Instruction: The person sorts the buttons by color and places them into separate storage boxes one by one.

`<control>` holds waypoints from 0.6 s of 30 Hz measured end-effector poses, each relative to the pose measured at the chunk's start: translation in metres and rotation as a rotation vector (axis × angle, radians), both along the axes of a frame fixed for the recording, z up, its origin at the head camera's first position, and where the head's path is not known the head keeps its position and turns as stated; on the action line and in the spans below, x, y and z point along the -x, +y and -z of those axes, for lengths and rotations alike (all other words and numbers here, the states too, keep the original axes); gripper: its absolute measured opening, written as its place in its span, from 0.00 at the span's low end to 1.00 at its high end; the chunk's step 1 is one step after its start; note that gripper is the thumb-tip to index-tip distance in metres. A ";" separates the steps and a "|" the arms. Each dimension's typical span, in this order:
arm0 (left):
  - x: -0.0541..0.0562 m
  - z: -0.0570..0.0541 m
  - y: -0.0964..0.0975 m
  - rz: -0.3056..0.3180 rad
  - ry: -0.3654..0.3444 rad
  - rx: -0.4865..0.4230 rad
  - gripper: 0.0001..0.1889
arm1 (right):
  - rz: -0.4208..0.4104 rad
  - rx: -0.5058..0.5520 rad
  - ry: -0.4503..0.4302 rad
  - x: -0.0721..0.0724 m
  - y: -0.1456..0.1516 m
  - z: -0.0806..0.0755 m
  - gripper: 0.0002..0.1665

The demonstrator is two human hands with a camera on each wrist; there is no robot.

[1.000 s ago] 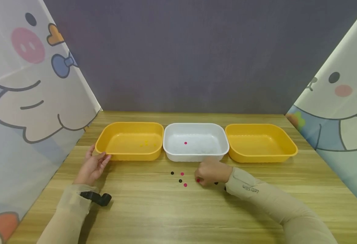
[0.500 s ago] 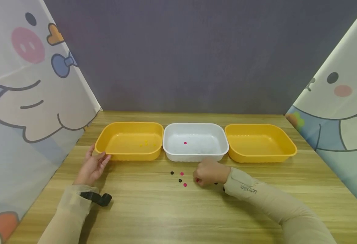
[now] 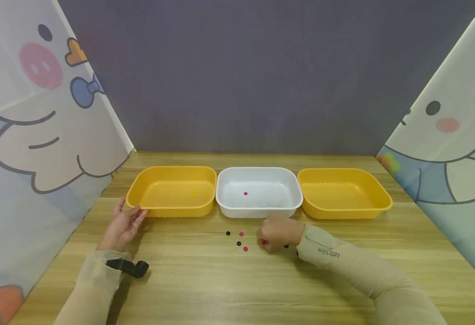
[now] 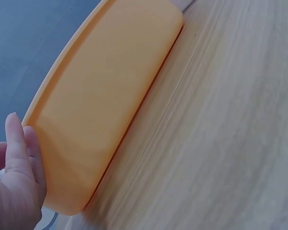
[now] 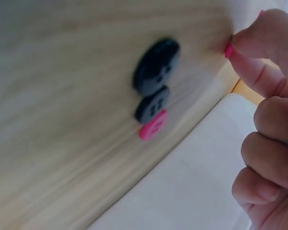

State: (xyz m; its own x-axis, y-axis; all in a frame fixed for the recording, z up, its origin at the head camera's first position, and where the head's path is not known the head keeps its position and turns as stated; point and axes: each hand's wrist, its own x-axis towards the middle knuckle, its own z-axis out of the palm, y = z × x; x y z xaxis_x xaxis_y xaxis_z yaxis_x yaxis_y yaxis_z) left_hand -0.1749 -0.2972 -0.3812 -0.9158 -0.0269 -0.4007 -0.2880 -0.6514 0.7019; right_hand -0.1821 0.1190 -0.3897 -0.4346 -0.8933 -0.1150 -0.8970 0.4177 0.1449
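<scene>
My right hand [image 3: 278, 231] is low over the wooden table, in front of the white tray [image 3: 257, 213]. In the right wrist view its thumb and forefinger pinch a pink button [image 5: 228, 50], while the other fingers are curled in. A large black button [image 5: 156, 67], a smaller black button [image 5: 152, 104] and another pink button [image 5: 154, 124] lie by that hand. My left hand [image 3: 122, 228] holds the near left corner of the left yellow tray [image 3: 176, 212] at its rim. Small yellow pieces [image 3: 194, 195] lie in that tray; a pink button [image 3: 245, 193] lies in the white one.
Left of my right hand, black buttons [image 3: 239, 243] and pink buttons [image 3: 245, 249] are scattered on the table. A second yellow tray [image 3: 347, 214] stands right of the white tray. A dark panel [image 3: 253, 81] rises behind, with printed cloth walls [image 3: 456, 149] at both sides.
The head view has tilted a little, so everything sits slightly lower in it. Both hands stay at nearly the same places, and the trays and loose buttons lie as before.
</scene>
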 end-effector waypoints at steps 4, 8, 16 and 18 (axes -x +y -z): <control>-0.001 0.002 -0.001 0.003 0.000 0.000 0.41 | 0.000 0.017 -0.010 -0.001 0.001 -0.003 0.08; -0.003 0.005 -0.002 0.005 -0.017 -0.001 0.41 | 0.012 0.040 -0.011 0.000 0.004 -0.008 0.13; -0.002 0.002 -0.002 0.004 -0.005 0.020 0.44 | 0.019 0.082 0.062 0.006 0.005 -0.024 0.17; 0.000 0.001 -0.002 0.007 0.006 0.025 0.43 | 0.022 0.087 0.060 0.007 0.004 -0.026 0.18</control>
State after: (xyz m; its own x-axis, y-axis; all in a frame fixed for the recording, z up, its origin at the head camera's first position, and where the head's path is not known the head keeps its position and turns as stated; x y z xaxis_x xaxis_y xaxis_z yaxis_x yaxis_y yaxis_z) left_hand -0.1751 -0.2994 -0.3823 -0.9184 -0.0304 -0.3944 -0.2884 -0.6313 0.7200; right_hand -0.1889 0.1234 -0.3634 -0.4578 -0.8890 -0.0108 -0.8783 0.4504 0.1608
